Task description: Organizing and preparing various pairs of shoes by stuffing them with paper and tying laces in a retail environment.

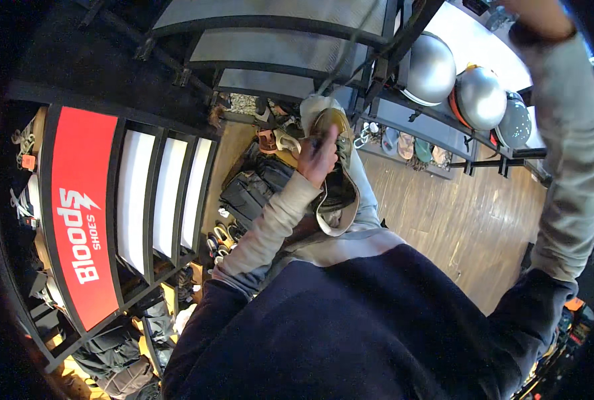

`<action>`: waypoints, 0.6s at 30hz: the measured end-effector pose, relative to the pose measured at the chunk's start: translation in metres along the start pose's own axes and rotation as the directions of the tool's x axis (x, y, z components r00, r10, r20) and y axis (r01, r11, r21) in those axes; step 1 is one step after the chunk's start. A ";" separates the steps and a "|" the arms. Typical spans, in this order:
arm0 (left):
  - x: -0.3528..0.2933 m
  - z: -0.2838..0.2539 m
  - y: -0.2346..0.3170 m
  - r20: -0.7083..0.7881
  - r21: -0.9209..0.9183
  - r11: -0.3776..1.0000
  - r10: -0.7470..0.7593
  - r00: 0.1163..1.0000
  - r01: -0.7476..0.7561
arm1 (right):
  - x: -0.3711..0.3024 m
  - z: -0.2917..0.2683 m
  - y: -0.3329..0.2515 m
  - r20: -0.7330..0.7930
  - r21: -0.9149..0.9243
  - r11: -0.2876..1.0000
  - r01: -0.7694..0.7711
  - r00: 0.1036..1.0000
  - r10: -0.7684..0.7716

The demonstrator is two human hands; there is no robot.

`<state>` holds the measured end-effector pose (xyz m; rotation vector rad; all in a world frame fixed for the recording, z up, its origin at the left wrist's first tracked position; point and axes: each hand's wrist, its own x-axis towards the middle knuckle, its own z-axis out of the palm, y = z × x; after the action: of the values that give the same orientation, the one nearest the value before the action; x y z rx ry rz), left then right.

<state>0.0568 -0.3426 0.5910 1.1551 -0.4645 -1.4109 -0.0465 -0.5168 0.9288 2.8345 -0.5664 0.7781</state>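
Note:
My left hand (316, 159) is raised in front of my chest and grips an olive and tan shoe (338, 200) by its upper edge. The shoe's dark inside faces me. My right arm, in a grey sleeve, reaches up along the right rim. My right hand (538, 15) is at the top edge, mostly cut off, with a dark band at the wrist. Its fingers are hidden, so I cannot tell whether it holds anything. My dark top fills the lower middle of the view.
A black metal rack (390, 63) carries three rounded silver helmets (432, 67). Sandals (405, 143) hang under it. Left stands a shelf unit with a red sign panel (84, 213). Dark bags (247, 192) and rows of shoes (218, 237) sit below, over a wooden floor (457, 223).

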 end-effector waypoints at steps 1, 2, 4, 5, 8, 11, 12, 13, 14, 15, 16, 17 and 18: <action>0.004 0.001 -0.002 0.088 0.087 0.996 0.009 0.996 -0.017 | -0.016 0.005 0.007 0.076 -0.018 1.000 0.003 0.997 -0.002; 0.005 0.004 0.003 0.145 0.106 0.993 -0.064 0.987 0.049 | -0.031 0.015 -0.005 0.144 -0.154 0.966 -0.206 0.963 0.229; 0.006 -0.018 -0.002 0.183 0.030 0.997 -0.070 0.981 0.065 | -0.057 0.058 -0.012 -0.093 -0.201 0.978 0.058 0.993 -0.078; 0.009 -0.022 -0.004 0.280 -0.031 0.995 -0.086 0.956 0.099 | -0.081 0.088 -0.013 -0.003 0.089 0.995 -0.037 0.999 0.038; 0.010 -0.014 0.004 0.341 -0.017 0.982 -0.170 0.925 0.187 | -0.118 0.122 -0.053 0.074 0.344 0.935 0.089 0.990 -0.122; 0.016 -0.009 0.001 0.339 -0.048 0.951 -0.273 0.900 0.307 | -0.155 0.161 -0.067 0.308 0.477 0.879 0.008 0.935 -0.176; 0.015 -0.009 -0.004 0.314 -0.076 0.954 -0.254 0.915 0.291 | -0.165 0.173 -0.066 0.308 0.478 0.878 0.007 0.935 -0.176; 0.012 -0.004 0.002 0.277 -0.096 0.960 -0.229 0.933 0.264 | -0.166 0.182 -0.066 0.344 0.570 0.818 -0.077 0.927 -0.153; 0.012 -0.004 0.003 0.273 -0.097 0.960 -0.229 0.934 0.264 | -0.169 0.188 -0.064 0.382 0.649 0.743 -0.162 0.915 -0.134; 0.011 -0.006 0.003 0.290 -0.085 0.956 -0.246 0.925 0.281 | -0.176 0.187 -0.061 0.527 0.590 0.741 -0.320 0.848 -0.054; 0.010 -0.007 0.003 0.308 -0.073 0.951 -0.264 0.914 0.299 | -0.177 0.188 -0.063 0.528 0.592 0.739 -0.321 0.847 -0.055; 0.011 -0.008 0.002 0.306 -0.074 0.951 -0.266 0.914 0.301 | -0.178 0.190 -0.065 0.510 0.567 0.766 -0.304 0.859 -0.036; 0.014 -0.010 0.000 0.294 -0.055 0.946 -0.292 0.910 0.321 | -0.179 0.193 -0.067 0.491 0.540 0.791 -0.288 0.871 -0.018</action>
<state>0.0681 -0.3519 0.5818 0.9748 -0.4144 -1.8679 -0.0734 -0.4443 0.6681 3.6625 -0.6996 0.2826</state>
